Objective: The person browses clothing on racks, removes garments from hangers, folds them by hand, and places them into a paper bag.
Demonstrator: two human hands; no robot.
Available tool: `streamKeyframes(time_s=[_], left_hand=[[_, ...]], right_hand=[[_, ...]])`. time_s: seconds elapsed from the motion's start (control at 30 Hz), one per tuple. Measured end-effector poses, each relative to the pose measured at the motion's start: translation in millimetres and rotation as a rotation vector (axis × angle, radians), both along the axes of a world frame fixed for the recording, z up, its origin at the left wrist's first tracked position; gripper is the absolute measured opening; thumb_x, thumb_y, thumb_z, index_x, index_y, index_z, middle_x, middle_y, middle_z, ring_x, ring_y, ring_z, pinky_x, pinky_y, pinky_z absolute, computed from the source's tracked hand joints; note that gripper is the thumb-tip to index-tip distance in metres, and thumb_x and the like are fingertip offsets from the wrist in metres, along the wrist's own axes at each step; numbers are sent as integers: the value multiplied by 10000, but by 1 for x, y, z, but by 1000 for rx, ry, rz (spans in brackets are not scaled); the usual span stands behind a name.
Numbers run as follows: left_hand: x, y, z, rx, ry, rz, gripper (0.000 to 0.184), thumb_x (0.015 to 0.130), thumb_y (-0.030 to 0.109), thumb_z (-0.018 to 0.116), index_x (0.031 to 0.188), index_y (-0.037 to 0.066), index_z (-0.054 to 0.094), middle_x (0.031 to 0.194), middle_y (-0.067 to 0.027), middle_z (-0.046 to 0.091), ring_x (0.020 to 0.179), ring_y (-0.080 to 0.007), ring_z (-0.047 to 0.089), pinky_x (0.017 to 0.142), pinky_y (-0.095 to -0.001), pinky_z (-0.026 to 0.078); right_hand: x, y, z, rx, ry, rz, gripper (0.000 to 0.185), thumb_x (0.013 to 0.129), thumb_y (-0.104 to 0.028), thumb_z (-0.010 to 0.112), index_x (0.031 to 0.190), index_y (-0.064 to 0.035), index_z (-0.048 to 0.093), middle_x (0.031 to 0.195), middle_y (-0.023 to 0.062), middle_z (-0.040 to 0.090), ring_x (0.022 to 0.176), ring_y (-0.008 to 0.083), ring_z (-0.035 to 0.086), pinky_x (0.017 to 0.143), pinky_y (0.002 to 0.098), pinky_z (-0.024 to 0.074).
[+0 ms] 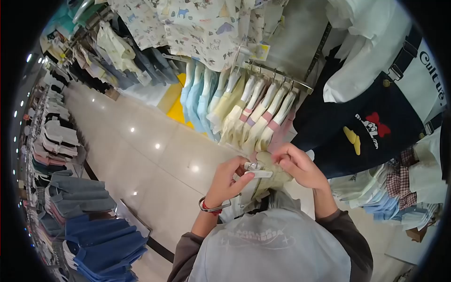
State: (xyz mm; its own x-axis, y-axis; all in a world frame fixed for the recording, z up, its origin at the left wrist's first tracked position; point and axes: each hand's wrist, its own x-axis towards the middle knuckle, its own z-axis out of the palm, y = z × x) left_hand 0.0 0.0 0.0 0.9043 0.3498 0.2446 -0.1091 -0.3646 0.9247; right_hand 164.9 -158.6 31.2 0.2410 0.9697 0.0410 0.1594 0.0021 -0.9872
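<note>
My left hand is closed, thumb and fingers pinching a small white hanger clip with a metal loop. Beside it, a pale yellow-green garment hangs in front of my body. My right hand is closed, its thumb and fingertips pinching the upper edge of that garment. The two hands are close together at chest height. Much of the garment's lower part is hidden by my own grey shirt front. A metal bangle and a red band circle my left wrist.
Small garments in blue, yellow and pink hang on a rail ahead. Above them hangs a printed white garment. Dark overalls hang at the right. Folded-over denim items line the left, beside the shiny tiled floor.
</note>
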Motion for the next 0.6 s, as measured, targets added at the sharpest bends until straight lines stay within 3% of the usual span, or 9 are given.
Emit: streamKeyframes(time_s=[0.07, 0.17, 0.27, 0.37, 0.4, 0.43, 0.5, 0.6], left_hand=[[3, -3, 5, -4, 31, 11, 263, 782, 176, 621, 951, -5, 533, 742, -78, 577, 603, -122, 561, 542, -242, 438], [11, -8, 0, -149, 128, 9, 242, 784, 154, 609, 955, 1, 531, 792, -79, 578, 702, -128, 570, 611, -244, 442], [12, -4, -18, -557, -91, -94, 311, 848, 285, 549, 971, 0, 522, 876, -79, 573, 835, -153, 565, 719, -260, 437], [-5, 9, -36, -607, -89, -107, 476, 887, 435, 439, 1055, -8, 480, 994, -96, 553, 955, -185, 533, 834, -288, 403], [-14, 17, -36, -473, 33, -89, 612, 888, 531, 335, 1125, -22, 444, 1066, -112, 537, 977, -191, 525, 876, -306, 387], [-19, 21, -38, -460, 16, -85, 563, 896, 481, 364, 1134, -23, 447, 1078, -112, 533, 983, -188, 522, 883, -308, 383], [-24, 24, -41, -431, -20, -83, 471, 911, 379, 421, 1152, -24, 451, 1102, -113, 526, 994, -183, 515, 896, -312, 374], [-14, 4, -48, -535, -77, 91, 313, 886, 205, 499, 1096, -27, 514, 1086, -95, 535, 977, -154, 509, 870, -288, 382]], right_hand=[[-7, 6, 12, 71, -216, -76, 348, 718, -144, 679, 1029, -70, 543, 957, 63, 586, 811, 184, 557, 714, 277, 418], [-10, 15, 3, -90, -401, -6, 295, 688, -132, 694, 944, -53, 570, 836, 29, 577, 721, 178, 550, 662, 266, 423], [-3, 12, -2, 27, -370, -90, 240, 695, -137, 698, 873, -38, 572, 789, 13, 565, 706, 154, 549, 641, 266, 427], [25, -2, -20, 162, -192, -348, 247, 717, -158, 699, 879, -39, 555, 806, 8, 570, 719, 117, 552, 643, 249, 431], [30, -5, -19, 192, 65, -429, 245, 736, -168, 689, 888, -41, 545, 811, 9, 569, 737, 97, 545, 652, 233, 430], [34, -7, -19, 220, 324, -508, 243, 756, -178, 679, 897, -44, 535, 817, 9, 567, 754, 78, 537, 661, 216, 429], [41, -8, -18, 330, 556, -529, 225, 838, -166, 582, 1000, -39, 491, 855, 14, 552, 777, 77, 539, 691, 218, 446], [39, -2, -28, 349, 717, -626, 241, 878, -150, 517, 1078, -27, 459, 903, 29, 547, 809, 92, 545, 722, 239, 455]])
